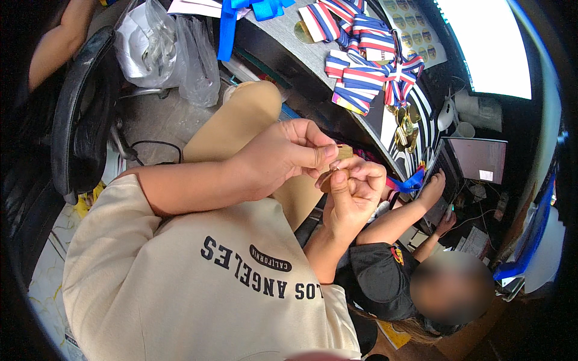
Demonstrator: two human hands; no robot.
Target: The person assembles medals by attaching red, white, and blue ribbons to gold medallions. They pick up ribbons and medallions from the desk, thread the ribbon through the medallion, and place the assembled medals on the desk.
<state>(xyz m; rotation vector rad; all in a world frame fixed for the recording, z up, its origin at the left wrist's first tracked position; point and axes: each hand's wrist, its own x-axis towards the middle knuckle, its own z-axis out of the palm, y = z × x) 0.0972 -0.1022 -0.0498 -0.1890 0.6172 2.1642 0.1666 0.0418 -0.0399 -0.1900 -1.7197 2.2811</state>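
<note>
My left hand (283,157) and my right hand (355,192) meet over my lap, in front of the table edge. Between the fingertips a gold-coloured piece (345,153) with a small slot shows, like the top of a medal. My left thumb and forefinger pinch beside it; what exactly lies between them is too small to make out. A rounded gold-brown medal (327,182) sits against my right thumb and fingers, which are closed on it. Whether both gold parts belong to one medal is hidden by the fingers.
Striped red, white and blue ribbons (368,45) lie on the table with gold medals (407,129). Blue ribbon (227,30) hangs over the table edge. Close on my right, a co-worker's arm (394,219) reaches to a laptop (448,162). Plastic bags (198,72) and a black chair (81,114) stand left.
</note>
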